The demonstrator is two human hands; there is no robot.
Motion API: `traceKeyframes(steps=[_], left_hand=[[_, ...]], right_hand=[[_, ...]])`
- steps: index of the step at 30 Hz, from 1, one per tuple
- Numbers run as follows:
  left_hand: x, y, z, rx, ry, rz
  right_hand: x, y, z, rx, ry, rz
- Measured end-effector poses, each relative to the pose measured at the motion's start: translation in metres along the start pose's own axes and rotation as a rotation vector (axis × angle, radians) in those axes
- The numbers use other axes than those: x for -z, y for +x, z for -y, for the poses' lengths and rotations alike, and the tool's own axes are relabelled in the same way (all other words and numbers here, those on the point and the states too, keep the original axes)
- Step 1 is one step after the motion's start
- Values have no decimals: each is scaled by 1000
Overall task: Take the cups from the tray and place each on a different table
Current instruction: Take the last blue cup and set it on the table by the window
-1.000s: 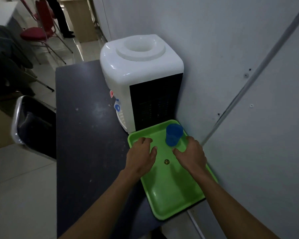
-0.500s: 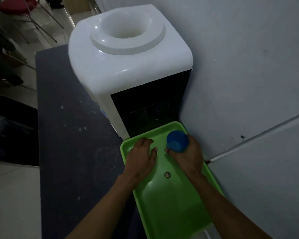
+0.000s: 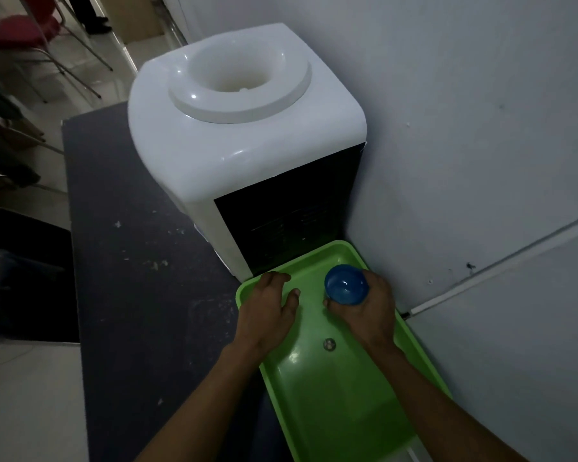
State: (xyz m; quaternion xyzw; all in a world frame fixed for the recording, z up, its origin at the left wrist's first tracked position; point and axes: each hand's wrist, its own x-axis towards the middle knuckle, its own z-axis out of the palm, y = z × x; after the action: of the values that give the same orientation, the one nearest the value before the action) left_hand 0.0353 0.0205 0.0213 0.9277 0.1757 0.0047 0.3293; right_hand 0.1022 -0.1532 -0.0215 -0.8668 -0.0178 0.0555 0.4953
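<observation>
A right hand (image 3: 369, 306) is gripping a small blue plastic cup (image 3: 347, 284) over a shallow green plastic tray (image 3: 341, 395), the left hand (image 3: 267, 308) is pressing flat to steady it; lifting straight up looks safest.

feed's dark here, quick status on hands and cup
Right hand grips blue cup over green tray. Left hand flat on tray. Dispenser close behind, wall to the right.
</observation>
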Motion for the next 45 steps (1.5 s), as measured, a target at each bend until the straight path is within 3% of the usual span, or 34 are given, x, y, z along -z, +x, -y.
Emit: traceKeyframes(steps=[8, 19, 26, 32, 45], left_hand=[[15, -24, -8, -97, -87, 61], [29, -114, -59, -369, -237, 333], [15, -189, -124, -506, -378, 806], [-23, -284, -186, -592, -308, 1224], [-131, -587, -279, -773, -58, 1608]], right_hand=[[34, -61, 18, 130, -193, -42], [101, -210, 52, 145, -352, -408], [155, -319, 53, 68, -510, -694], [208, -426, 33, -62, -552, -924], [312, -722, -54, -407, -552, -1242]])
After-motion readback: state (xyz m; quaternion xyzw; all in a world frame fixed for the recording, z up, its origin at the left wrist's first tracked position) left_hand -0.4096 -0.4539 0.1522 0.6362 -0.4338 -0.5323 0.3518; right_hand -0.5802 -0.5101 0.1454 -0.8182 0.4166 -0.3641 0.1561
